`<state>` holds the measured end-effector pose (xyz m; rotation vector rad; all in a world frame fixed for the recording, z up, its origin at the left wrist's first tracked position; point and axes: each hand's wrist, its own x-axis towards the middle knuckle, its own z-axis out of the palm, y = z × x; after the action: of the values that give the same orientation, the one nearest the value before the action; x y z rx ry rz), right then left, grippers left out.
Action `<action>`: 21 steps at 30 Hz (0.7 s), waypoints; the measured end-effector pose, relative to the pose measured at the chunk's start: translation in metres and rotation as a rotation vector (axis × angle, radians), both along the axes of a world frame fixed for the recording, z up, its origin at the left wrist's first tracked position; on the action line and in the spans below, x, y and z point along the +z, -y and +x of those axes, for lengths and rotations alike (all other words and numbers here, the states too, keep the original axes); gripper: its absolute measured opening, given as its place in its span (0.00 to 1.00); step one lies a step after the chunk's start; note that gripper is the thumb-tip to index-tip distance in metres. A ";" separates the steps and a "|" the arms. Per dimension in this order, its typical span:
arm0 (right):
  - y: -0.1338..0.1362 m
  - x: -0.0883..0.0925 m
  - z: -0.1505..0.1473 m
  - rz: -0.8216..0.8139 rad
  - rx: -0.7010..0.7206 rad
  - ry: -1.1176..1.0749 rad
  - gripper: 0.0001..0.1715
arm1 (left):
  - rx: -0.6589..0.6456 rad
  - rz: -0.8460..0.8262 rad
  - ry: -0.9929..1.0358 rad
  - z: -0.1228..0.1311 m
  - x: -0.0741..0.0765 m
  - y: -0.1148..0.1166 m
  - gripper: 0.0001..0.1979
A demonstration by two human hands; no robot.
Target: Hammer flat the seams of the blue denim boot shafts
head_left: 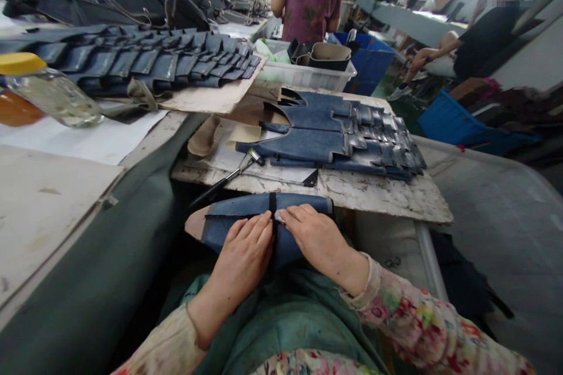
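A blue leather-like piece (241, 206) with a pale tan tip and dark bands lies across my lap, below the bench edge. On its left half my left hand (246, 246) rests flat, fingers stretched towards the dark crosswise band (272, 204). My right hand (316, 237) presses on the other side of that band, fingers extended and fingertips close to the left ones. Something whitish (279, 215) shows at a right fingertip; whether it is a wrap or a held bit is unclear. Both thumbs are mostly hidden.
A hammer (229, 179) leans on the bench edge (373, 196). Beyond it lie stacked blue pieces (308, 143) and a tan sole-shaped piece (204, 136). A jar with a yellow lid (21, 63) stands left. A plastic bin (497, 217) is at right; two other people are farther back.
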<state>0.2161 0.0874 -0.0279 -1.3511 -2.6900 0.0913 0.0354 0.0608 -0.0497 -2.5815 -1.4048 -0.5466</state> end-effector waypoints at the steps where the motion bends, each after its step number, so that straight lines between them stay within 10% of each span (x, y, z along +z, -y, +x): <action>1: 0.002 0.000 0.005 0.006 0.004 -0.005 0.17 | 0.019 0.007 0.000 -0.002 -0.001 0.002 0.15; 9: 0.004 0.013 0.034 -0.013 0.108 -0.101 0.16 | 0.119 0.059 -0.009 -0.017 -0.001 0.010 0.15; 21: -0.017 -0.002 -0.024 -0.010 0.234 -0.211 0.16 | 0.139 0.006 -0.038 -0.030 -0.002 0.012 0.16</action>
<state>0.1926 0.1047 -0.0299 -0.9631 -2.6554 0.2545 0.0053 0.0490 -0.0513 -2.4525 -1.5528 -0.4780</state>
